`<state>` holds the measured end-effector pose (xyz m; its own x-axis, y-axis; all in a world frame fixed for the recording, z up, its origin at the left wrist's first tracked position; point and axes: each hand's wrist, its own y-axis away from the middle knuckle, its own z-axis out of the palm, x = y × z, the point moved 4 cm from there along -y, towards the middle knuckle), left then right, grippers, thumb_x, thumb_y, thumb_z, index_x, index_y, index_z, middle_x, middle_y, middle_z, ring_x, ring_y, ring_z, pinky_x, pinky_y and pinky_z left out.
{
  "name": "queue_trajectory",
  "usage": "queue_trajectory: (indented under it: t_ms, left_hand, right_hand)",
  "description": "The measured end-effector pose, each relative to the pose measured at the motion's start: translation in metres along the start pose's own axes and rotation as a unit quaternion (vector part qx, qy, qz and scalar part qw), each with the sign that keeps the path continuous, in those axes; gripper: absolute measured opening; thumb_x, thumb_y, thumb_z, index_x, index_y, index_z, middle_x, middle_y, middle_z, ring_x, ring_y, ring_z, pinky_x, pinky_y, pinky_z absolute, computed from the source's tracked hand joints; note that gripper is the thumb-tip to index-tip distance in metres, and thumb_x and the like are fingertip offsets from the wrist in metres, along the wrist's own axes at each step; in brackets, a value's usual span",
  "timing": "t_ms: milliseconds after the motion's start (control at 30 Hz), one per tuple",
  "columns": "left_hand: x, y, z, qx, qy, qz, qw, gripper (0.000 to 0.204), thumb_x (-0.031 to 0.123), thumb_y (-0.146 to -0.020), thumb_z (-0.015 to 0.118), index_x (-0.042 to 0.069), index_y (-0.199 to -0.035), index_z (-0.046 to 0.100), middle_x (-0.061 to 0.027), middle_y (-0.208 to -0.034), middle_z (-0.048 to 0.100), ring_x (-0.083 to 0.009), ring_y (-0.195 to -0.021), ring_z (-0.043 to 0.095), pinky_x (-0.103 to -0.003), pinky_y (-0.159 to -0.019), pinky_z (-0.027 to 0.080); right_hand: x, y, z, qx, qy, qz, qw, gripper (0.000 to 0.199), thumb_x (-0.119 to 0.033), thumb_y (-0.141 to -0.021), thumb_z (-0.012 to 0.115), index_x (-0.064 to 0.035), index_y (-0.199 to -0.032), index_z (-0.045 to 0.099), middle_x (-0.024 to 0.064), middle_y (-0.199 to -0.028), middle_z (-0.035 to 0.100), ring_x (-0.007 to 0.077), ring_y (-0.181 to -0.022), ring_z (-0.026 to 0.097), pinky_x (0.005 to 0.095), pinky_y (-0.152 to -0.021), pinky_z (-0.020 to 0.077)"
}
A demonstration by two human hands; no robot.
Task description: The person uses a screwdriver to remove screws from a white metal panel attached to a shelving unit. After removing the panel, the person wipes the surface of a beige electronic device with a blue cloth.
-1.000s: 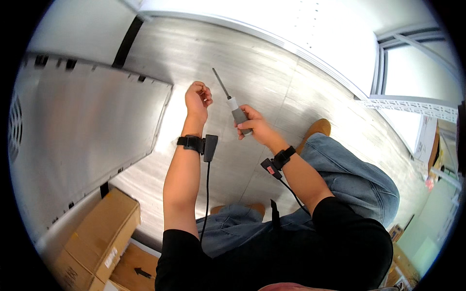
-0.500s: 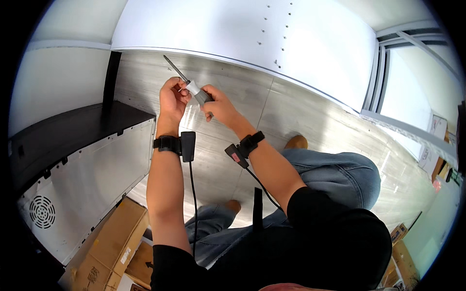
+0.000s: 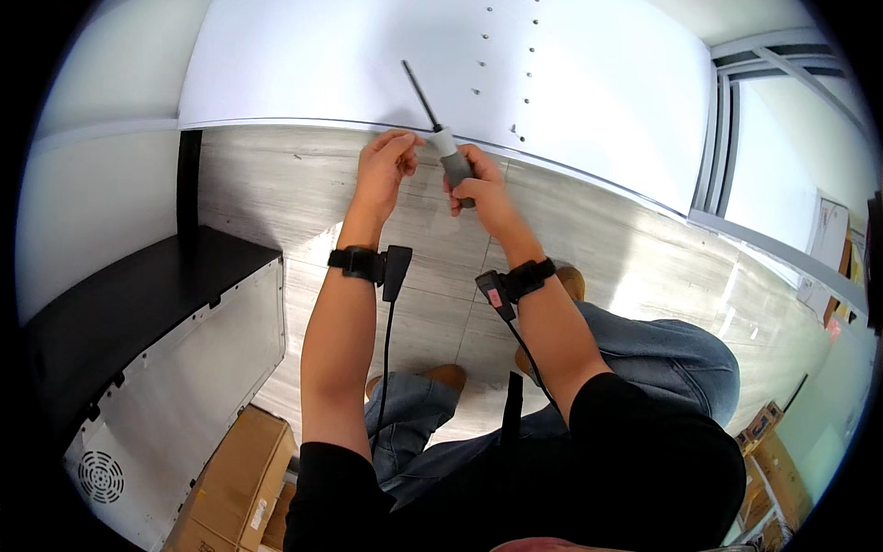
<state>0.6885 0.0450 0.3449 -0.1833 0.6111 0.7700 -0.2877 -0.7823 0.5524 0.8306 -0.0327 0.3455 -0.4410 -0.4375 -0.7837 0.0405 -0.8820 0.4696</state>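
Note:
My right hand [image 3: 483, 189] is wrapped round the handle of a screwdriver [image 3: 448, 150], grey with a pale collar. Its long dark shaft points up and left, over a white panel [image 3: 313, 64]. Just left of the collar is my left hand [image 3: 382, 170], its fingers curled with thumb and forefinger pressed together; whatever they pinch is too small to make out. Two rows of small screws [image 3: 529, 75] run across the panel, right of the shaft tip. At the near end of the rows, one screw [image 3: 514, 129] seems to stand up from the surface.
A black-topped metal cabinet [image 3: 110, 304] with a round vent stands at the left. Below it sits a cardboard box [image 3: 235, 483]. On the right is a grey metal frame [image 3: 782, 248]. Cables hang from black straps on both wrists. Tiled floor [image 3: 267, 184] lies beneath.
Both hands have moved right, and the screwdriver with them; its shaft has swung steeper and now overlaps the panel. My left fingers have come off the shaft side, toward the collar's left. The view has shifted.

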Motion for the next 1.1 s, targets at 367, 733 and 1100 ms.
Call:
queue_trajectory:
  t_ms: [367, 733, 1100]
  left_hand:
    - [-0.002, -0.041, 0.052, 0.013, -0.27, 0.201, 0.941, 0.013, 0.011, -0.086, 0.063, 0.003, -0.095, 0.067, -0.0019, -0.082, 0.065, -0.01, -0.07, 0.055, -0.023, -0.066, 0.044]
    - [-0.007, -0.036, 0.065, 0.105, -0.463, 0.474, 0.742, 0.009, 0.009, -0.074, 0.071, 0.013, -0.082, 0.071, -0.0006, -0.097, 0.06, -0.0253, -0.099, 0.05, -0.038, -0.088, 0.038]
    - [-0.002, -0.037, 0.059, 0.099, -0.454, 0.458, 0.758, 0.016, 0.01, -0.076, 0.071, 0.009, -0.092, 0.071, -0.0041, -0.1, 0.062, -0.0256, -0.099, 0.051, -0.037, -0.087, 0.043]
  right_hand:
    - [0.001, 0.043, -0.038, 0.099, -0.024, -0.04, 0.994, 0.035, -0.004, -0.069, 0.048, -0.0027, -0.103, 0.052, 0.0068, -0.076, 0.055, 0.0147, -0.058, 0.052, 0.0311, -0.053, 0.0479]
    - [0.012, 0.062, -0.044, 0.123, -0.032, -0.031, 0.991, 0.034, -0.002, -0.069, 0.049, -0.0038, -0.103, 0.051, 0.0069, -0.076, 0.056, 0.0155, -0.057, 0.053, 0.0307, -0.053, 0.0479]
    - [0.012, 0.056, -0.036, 0.112, -0.02, -0.029, 0.993, 0.034, -0.002, -0.07, 0.049, -0.0038, -0.104, 0.052, 0.007, -0.077, 0.055, 0.0155, -0.059, 0.053, 0.0313, -0.054, 0.0477]
